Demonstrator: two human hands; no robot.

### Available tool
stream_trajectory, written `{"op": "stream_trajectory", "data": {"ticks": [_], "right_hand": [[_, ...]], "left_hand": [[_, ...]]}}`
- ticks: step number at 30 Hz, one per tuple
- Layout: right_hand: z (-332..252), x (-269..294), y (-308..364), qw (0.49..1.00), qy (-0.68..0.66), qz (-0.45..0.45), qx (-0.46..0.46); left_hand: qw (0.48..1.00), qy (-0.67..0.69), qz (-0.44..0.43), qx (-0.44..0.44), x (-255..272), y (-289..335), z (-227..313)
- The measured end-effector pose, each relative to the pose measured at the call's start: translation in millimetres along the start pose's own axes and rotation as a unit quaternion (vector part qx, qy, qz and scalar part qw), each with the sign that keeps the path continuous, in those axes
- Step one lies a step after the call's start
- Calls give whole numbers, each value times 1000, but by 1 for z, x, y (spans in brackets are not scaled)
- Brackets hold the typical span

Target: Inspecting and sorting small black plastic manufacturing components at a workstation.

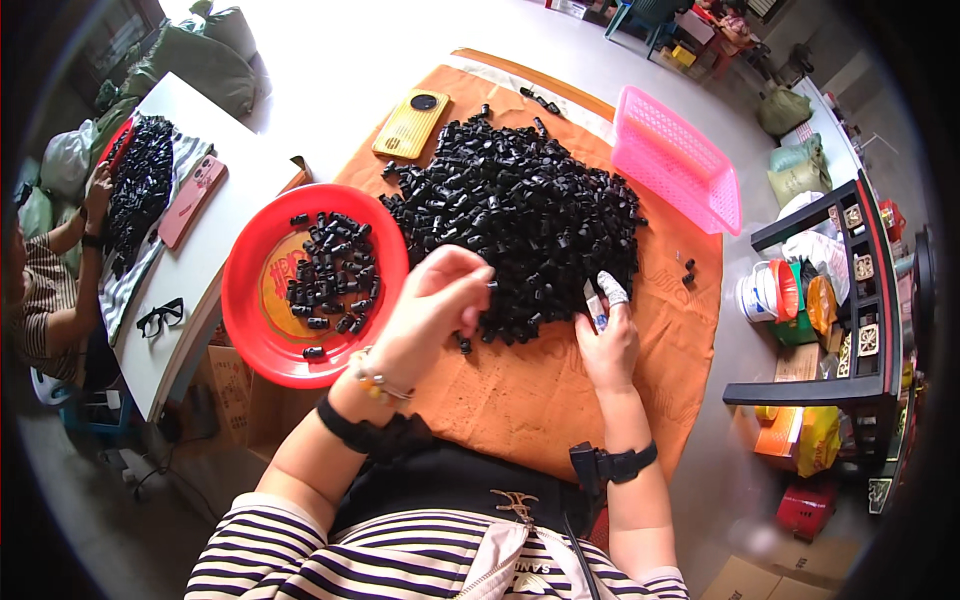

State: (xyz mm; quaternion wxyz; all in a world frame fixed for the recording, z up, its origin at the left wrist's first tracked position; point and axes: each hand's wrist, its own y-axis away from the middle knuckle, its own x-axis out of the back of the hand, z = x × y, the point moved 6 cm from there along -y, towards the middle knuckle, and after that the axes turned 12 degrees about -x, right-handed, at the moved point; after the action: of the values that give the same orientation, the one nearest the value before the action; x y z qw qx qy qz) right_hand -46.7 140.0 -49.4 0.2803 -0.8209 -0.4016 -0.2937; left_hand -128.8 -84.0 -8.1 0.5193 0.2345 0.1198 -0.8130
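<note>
Left hand (432, 305): grip clenched, fingertips pinched on a small black plastic piece at the near edge of the heap.
Right hand (607, 340): taped fingers pinched on a small pale part, just right of the heap.
Heap of small black plastic pieces (520, 215): lay on the orange-covered table (530, 400).
Round red plastic tray (255, 330): left of the heap, holding more black pieces.
Pink plastic basket (680, 165): right of the heap.

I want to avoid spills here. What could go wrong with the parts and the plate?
The red plate overhangs the table's left edge, so a nudge from the left hand might tip it. Loose black parts lie near the right hand, and strays could roll off the orange cloth.
</note>
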Motion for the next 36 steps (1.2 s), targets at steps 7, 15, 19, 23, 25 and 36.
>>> {"op": "stream_trajectory", "data": {"ticks": [7,15,19,23,25,36], "right_hand": [[6,4,0,999,-32,-5,-7],[3,13,-1,994,-78,-41,-65],[-9,35,2,967,-234,-57,-87],[-32,51,1,959,-258,-81,-90],[-45,53,1,964,-243,-83,-72],[-66,35,-11,926,-337,-157,-59]], "left_hand": [[986,31,-153,53,-66,-26,-25],[972,-72,-204,89,-74,-51,-48],[964,-84,-210,139,-68,-46,-61],[962,-27,-227,151,-75,-44,-68],[953,24,-237,186,-77,-43,-73],[923,201,-225,239,-71,-41,-71]]}}
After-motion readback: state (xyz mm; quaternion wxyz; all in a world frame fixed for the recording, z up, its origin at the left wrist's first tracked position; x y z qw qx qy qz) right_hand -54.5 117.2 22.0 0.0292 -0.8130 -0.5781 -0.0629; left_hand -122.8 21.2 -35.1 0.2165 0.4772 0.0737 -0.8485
